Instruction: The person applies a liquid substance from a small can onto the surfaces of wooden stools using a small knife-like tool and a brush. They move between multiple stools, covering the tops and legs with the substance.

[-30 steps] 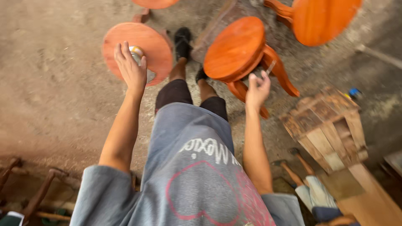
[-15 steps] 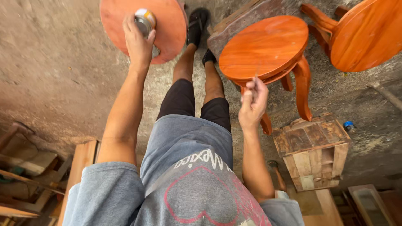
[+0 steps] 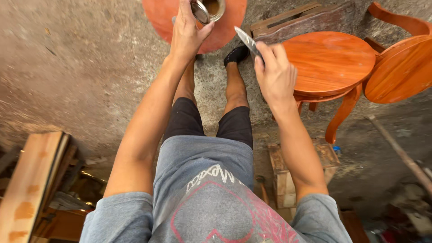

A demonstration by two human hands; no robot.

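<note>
The left hand (image 3: 188, 31) is closed around a small round metal tin (image 3: 208, 9) near the top of the view. The tin is shiny and silver, tipped a little, and it is open — brown stuff shows inside. Behind it is a flat round orange wood top (image 3: 229, 22).

The right hand (image 3: 274, 74) pinches a thin metal blade (image 3: 246, 39) between thumb and fingers. The blade is flat, grey and shiny, and it points up toward the tin — not touching it.

Just beside the right hand stands a round orange stool (image 3: 330, 60) on the dusty concrete floor (image 3: 90, 76).
</note>
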